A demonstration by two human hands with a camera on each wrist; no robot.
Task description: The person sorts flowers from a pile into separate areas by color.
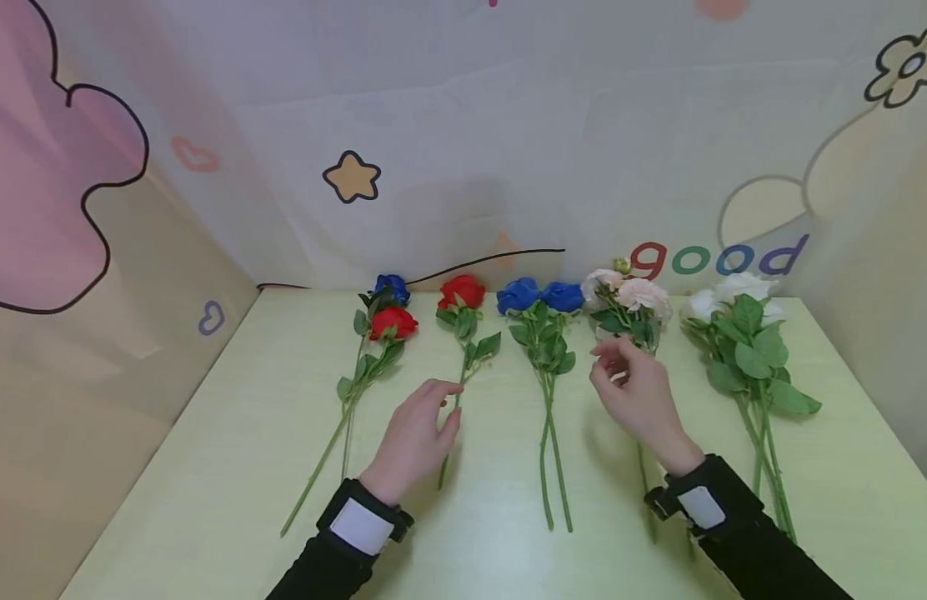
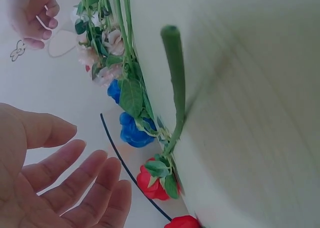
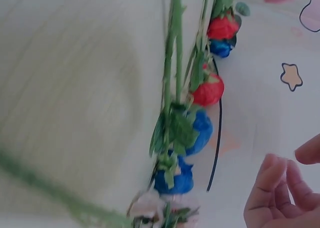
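My left hand (image 1: pixel 414 433) hovers over the stem of a single red rose (image 1: pixel 463 291), its fingers relaxed and nothing in them. In the left wrist view the spread fingers (image 2: pixel 82 188) stand apart from that stem (image 2: pixel 174 82). Over the stems of the pale pink flowers (image 1: pixel 642 297) is my right hand (image 1: pixel 642 402), loosely curved, partly covering them. The right wrist view shows a gap between its thumb (image 3: pixel 309 150) and fingers, with nothing held. Between the hands lie two blue roses (image 1: pixel 518 295) with crossed stems.
At the left, a red rose (image 1: pixel 393 322) and a blue rose (image 1: pixel 389 288) lie with overlapping stems. White roses (image 1: pixel 743 287) with large leaves lie at the right. All rest on a pale table (image 1: pixel 231 433), flowers toward the printed backdrop (image 1: pixel 463 125).
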